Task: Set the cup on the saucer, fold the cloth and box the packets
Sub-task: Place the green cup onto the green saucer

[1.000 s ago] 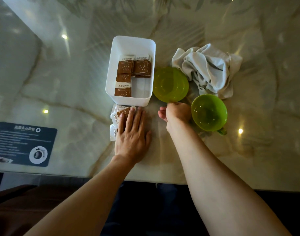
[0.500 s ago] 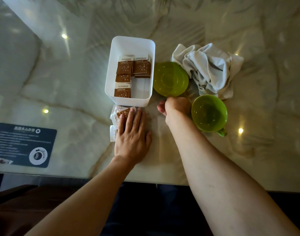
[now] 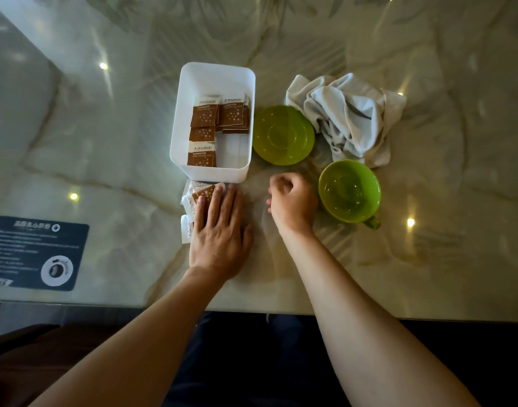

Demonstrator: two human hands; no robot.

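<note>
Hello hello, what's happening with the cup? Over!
Left hand flat on loose packets. Right hand curled, empty. Cup beside saucer, path clear.

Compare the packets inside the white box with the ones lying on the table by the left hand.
The brown-and-white packets in the white plastic box lie untouched, several printed faces fully showing. The loose brown-and-white packets on the marble table sit outside, just in front of the box, partly hidden under the flat fingers of the left hand. The boxed ones are more numerous. Both groups share the same brown and white printing.

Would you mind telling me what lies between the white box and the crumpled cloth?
The green saucer lies between the white box and the cloth, seen in the head view.
</note>
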